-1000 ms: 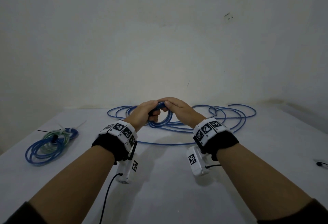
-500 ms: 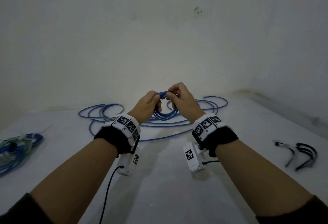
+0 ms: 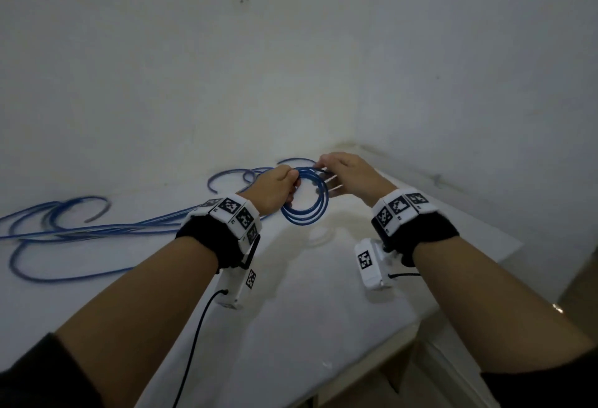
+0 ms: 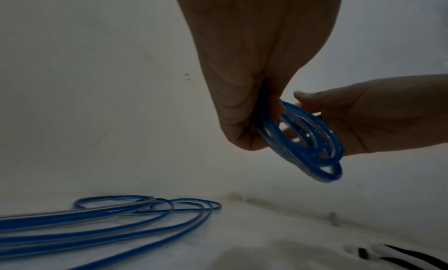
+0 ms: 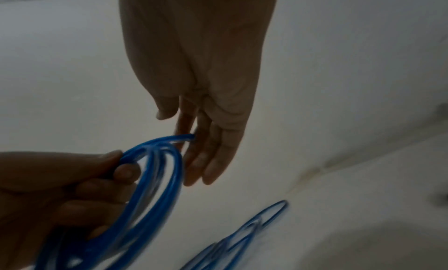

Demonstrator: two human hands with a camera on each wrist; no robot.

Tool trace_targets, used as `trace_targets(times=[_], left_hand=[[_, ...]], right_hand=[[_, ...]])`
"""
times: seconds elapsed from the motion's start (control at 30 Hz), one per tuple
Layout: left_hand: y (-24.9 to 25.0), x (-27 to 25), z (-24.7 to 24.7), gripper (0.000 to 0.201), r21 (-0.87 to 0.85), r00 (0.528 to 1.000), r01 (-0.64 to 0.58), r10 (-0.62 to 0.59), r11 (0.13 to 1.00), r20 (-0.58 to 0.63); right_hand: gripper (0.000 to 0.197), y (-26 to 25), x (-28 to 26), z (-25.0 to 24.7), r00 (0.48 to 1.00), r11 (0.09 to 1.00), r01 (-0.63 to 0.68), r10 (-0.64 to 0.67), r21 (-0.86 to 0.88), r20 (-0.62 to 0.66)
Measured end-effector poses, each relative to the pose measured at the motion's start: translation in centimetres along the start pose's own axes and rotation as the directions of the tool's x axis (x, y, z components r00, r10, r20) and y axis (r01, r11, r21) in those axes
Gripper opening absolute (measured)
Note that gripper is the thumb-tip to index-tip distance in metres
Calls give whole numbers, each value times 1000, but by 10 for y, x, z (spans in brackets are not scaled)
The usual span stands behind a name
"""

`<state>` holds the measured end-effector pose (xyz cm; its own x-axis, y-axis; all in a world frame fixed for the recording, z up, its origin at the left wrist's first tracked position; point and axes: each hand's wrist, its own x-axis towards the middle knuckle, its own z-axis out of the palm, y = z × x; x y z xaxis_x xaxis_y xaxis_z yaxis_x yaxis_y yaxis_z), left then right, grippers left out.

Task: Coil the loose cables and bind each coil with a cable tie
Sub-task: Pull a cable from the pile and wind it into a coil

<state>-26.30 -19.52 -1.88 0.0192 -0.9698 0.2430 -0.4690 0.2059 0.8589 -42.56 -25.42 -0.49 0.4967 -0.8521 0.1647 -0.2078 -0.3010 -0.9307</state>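
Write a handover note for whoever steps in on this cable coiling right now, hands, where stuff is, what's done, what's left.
Left hand: grips the small blue coil at its top, held above the white table.
Right hand: fingers straight, beside the coil's far side; the cable passes between them, with no clear grip.
Loose blue cable: most of it is spread in loops over the table to the left, running up to the coil.
Black cable ties: on the table, seen only in the left wrist view.
Done: a few turns wound.
Left: wind in the rest, then bind the coil with a tie.
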Motion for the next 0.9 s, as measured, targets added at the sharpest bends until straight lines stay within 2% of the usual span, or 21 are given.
trace_targets(times=[0.1,0.2,0.3,0.37,0.73,0.9], left_hand=[[6,8,22,32,-8,999,-3,4,1000,39],[8,14,36,32,-33,999,12,-11,999,44],[7,20,45,32,-49,998,29,-26,998,61],[6,22,48,31,-54,997,37,-33,998,70],[0,31,53,30,-112,995,58,-48,992,93],[-4,32,49,30,-108,993,71,-60,992,105]], right_hand=[[21,23,-9,-47,987,926,-156,132,-344,-95],[16,48,-19,-83,953,716,-301,256,-630,-164],[20,67,-25,-101,922,514,-354,332,-781,-200],[25,79,-26,-104,912,438,-367,341,-820,-226],[22,104,-14,-109,895,382,-403,353,-832,-271],[22,106,-14,-110,886,408,-432,359,-804,-294]])
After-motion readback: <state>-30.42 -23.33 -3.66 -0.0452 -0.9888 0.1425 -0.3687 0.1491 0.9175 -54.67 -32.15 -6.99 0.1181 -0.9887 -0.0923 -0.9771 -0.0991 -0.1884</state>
